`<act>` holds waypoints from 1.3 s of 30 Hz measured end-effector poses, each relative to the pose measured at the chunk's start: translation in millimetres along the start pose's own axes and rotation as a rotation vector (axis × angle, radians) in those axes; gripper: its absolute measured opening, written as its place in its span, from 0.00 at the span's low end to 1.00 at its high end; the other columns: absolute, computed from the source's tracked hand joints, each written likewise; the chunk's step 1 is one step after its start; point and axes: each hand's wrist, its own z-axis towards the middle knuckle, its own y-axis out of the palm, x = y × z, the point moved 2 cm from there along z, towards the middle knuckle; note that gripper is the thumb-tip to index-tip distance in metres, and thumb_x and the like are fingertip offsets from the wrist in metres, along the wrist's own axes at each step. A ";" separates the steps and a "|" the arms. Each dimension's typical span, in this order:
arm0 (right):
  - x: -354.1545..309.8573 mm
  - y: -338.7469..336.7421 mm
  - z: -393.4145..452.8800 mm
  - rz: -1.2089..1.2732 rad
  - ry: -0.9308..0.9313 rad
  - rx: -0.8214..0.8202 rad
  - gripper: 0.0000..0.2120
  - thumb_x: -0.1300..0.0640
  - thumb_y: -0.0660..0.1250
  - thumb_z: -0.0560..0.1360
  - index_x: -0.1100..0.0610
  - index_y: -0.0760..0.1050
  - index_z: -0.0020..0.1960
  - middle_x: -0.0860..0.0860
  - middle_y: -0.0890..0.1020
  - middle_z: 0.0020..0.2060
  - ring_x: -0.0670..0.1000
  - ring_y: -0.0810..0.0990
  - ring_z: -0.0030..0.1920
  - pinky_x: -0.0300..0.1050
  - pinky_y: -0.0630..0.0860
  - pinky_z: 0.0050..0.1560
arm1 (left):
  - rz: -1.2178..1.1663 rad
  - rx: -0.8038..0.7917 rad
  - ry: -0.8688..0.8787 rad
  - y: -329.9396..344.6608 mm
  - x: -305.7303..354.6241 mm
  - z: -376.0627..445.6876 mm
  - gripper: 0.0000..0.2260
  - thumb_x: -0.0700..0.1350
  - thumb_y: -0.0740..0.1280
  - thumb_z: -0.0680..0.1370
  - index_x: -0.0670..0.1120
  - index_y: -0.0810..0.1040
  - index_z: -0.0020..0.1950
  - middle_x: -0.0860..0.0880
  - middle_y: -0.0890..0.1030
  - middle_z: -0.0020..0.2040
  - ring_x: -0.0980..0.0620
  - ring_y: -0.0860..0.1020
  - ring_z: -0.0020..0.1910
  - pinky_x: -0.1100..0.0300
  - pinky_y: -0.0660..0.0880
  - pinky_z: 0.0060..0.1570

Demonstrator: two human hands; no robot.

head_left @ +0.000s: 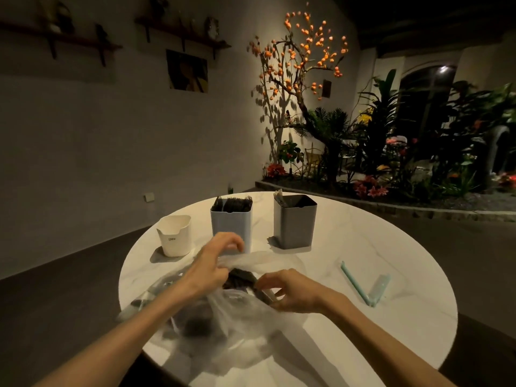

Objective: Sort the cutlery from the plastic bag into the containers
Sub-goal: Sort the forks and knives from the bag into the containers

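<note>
A clear plastic bag point(223, 325) lies on the round white table point(363, 247) with dark cutlery inside. My left hand point(215, 263) pinches the bag's upper edge and holds its mouth up. My right hand point(290, 291) grips a bunch of black cutlery point(240, 277) at the bag's opening. Behind stand a light blue container point(231, 227) full of black forks, a grey container point(294, 222) with a few pieces in it, and a small white container point(174, 236) whose inside I cannot see.
A pale teal bag clip point(365, 286) lies open on the table to the right. A planted bed with an orange-flowered tree point(301, 65) runs behind the table on the right. The table edge curves close to my body.
</note>
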 end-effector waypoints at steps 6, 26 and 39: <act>-16.0 -15.4 12.8 -0.249 -0.119 0.073 0.39 0.54 0.77 0.71 0.45 0.64 0.78 0.45 0.69 0.76 0.48 0.67 0.74 0.48 0.66 0.74 | -0.214 0.102 0.019 -51.7 7.0 -8.9 0.28 0.21 0.58 0.66 0.54 0.83 0.38 0.52 0.75 0.69 0.52 0.78 0.65 0.49 0.76 0.64; -36.1 42.8 109.8 -0.255 0.349 -0.019 0.26 0.38 0.70 0.74 0.54 0.75 0.64 0.56 0.76 0.57 0.55 0.75 0.54 0.48 0.75 0.56 | 0.731 -0.095 -0.196 -14.6 -22.4 -16.8 0.53 0.31 0.67 0.72 0.47 0.27 0.78 0.48 0.22 0.76 0.48 0.76 0.54 0.63 0.70 0.38; -45.4 51.1 128.2 -0.235 0.390 -0.083 0.29 0.45 0.72 0.74 0.56 0.69 0.70 0.56 0.71 0.64 0.56 0.74 0.60 0.50 0.75 0.62 | 0.578 0.090 -0.038 -6.1 -44.0 -2.7 0.55 0.29 0.66 0.71 0.51 0.23 0.76 0.56 0.26 0.78 0.44 0.71 0.71 0.65 0.75 0.53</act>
